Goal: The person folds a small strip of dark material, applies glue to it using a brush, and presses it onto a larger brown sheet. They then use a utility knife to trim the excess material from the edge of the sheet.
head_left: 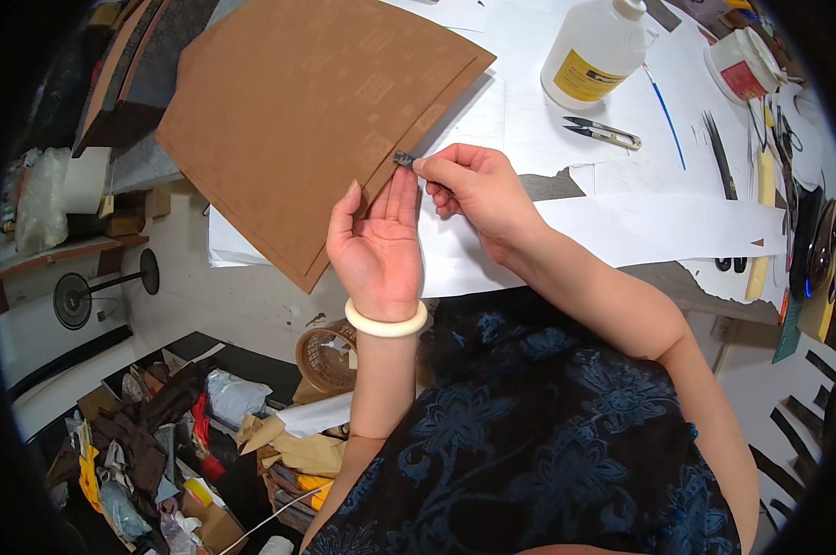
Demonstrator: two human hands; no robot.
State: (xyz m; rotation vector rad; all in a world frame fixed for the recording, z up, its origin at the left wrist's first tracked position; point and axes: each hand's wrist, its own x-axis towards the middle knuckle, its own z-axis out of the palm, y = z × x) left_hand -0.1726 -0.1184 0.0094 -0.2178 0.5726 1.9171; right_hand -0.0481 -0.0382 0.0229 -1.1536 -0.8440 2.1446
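left hand [378,242]: palm up, fingers flat under brown sheet [316,120] edge, grip open | right hand [473,190]: wrist bent, grip pinching small dark clip [404,159] at sheet edge

On the table I see a white glue bottle [596,51], small snips [603,133] and a blue brush [666,113]. A white jar [742,63] stands near them. Below, a wicker basket [325,356] sits among scraps.

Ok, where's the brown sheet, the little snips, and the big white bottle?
brown sheet [307,102]: head view, middle of its flat top face.
little snips [603,133]: head view, middle of the metal body.
big white bottle [592,57]: head view, on its side above the yellow label.
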